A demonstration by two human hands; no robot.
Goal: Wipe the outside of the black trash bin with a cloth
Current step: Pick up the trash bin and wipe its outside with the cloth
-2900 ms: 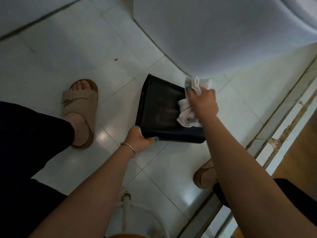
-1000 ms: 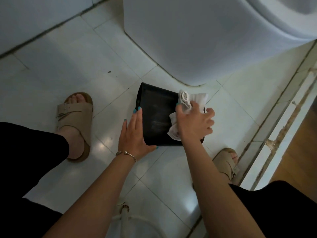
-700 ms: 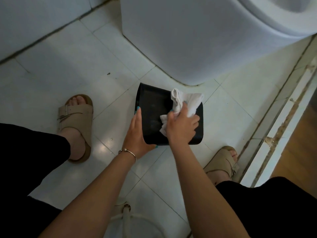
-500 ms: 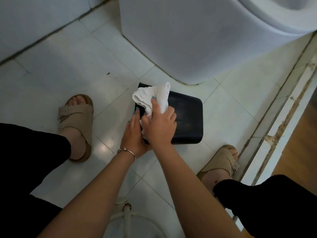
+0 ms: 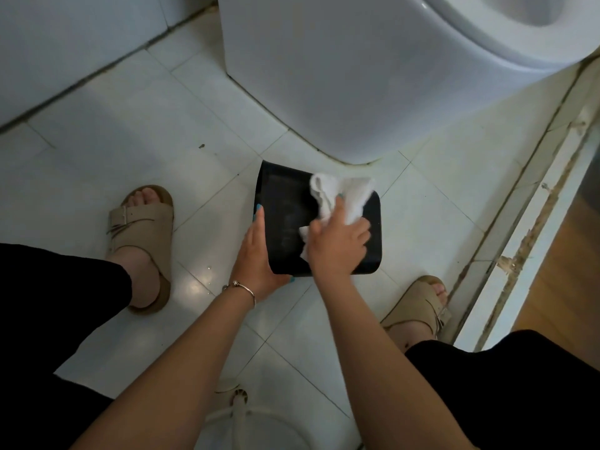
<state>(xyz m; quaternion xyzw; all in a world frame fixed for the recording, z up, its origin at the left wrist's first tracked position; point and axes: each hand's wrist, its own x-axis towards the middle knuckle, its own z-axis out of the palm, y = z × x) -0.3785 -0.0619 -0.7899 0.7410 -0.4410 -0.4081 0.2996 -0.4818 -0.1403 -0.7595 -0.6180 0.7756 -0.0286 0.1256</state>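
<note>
The black trash bin [image 5: 285, 209] lies on its side on the white tiled floor, in front of the toilet base. My left hand [image 5: 256, 254] holds its near left corner, fingers straight along the left edge and thumb under the near edge. My right hand [image 5: 337, 241] grips a crumpled white cloth [image 5: 344, 196] and presses it on the bin's upward-facing side, toward the right half.
The white toilet base [image 5: 341, 86] stands just beyond the bin. My feet in tan sandals are at the left [image 5: 143, 235] and right [image 5: 418, 306]. A door threshold [image 5: 526, 228] runs along the right. A white round object [image 5: 246, 423] sits at the bottom.
My right hand has swept the cloth from the bin's left edge back across to the right half. My left hand stays on the bin's left corner.
</note>
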